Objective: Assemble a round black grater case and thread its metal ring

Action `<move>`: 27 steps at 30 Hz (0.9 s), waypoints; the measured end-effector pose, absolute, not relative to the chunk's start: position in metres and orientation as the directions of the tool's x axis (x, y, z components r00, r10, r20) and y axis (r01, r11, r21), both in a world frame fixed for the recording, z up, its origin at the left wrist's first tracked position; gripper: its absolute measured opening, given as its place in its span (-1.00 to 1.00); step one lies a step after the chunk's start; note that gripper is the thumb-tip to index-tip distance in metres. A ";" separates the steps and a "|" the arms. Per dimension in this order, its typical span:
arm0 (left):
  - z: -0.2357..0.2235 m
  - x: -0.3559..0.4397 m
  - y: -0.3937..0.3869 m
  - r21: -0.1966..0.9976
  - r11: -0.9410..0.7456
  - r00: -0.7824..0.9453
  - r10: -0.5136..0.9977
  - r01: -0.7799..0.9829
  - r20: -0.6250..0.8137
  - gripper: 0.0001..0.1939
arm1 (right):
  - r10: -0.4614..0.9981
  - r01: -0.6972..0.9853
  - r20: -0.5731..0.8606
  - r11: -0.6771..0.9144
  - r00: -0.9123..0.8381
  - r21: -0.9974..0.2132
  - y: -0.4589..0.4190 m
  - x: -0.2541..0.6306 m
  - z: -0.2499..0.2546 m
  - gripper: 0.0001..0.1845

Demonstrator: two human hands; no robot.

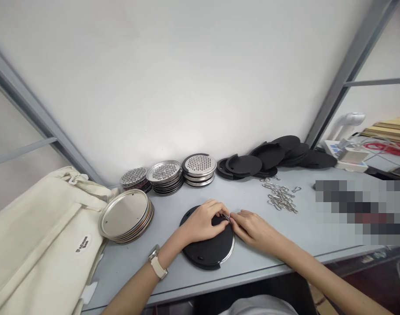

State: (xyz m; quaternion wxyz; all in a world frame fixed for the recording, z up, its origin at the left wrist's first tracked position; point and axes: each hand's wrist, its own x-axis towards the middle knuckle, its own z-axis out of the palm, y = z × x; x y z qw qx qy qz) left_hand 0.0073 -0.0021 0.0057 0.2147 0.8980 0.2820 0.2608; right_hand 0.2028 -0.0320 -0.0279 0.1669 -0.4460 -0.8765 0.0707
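A round black disc (206,249) with a silver metal edge showing on its right side lies on the grey table near the front. My left hand (206,222) rests over its upper part, thumb and fingers pinched at the disc's right rim. My right hand (254,229) meets it there, its fingertips pressed together. Between the two sets of fingertips shows a small metal carabiner clip (225,216), mostly hidden by the fingers. Whether it passes through the disc's rim I cannot tell. Behind my right hand lies a loose pile of similar metal clips (281,197).
Stacks of round metal graters (165,171) and perforated discs (200,165) stand along the wall. Plain metal discs (126,214) are stacked at left beside a cream cloth bag (49,245). Black round covers (268,155) are heaped at the back right, near a grey metal post (337,83).
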 end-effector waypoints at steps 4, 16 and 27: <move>0.006 0.007 -0.002 0.528 -0.749 0.705 0.620 0.400 0.345 -0.86 | 0.807 0.757 0.223 0.591 -0.547 -0.278 -0.031 0.202 -0.029 -0.70; 0.006 0.007 -0.002 0.543 -0.743 0.708 0.619 0.390 0.339 -0.86 | 0.810 0.756 0.219 0.587 -0.545 -0.288 -0.031 0.203 -0.030 -0.72; 0.007 0.007 -0.003 0.546 -0.736 0.707 0.628 0.402 0.326 -0.86 | 0.802 0.744 0.249 0.597 -0.543 -0.300 -0.031 0.203 -0.030 -0.73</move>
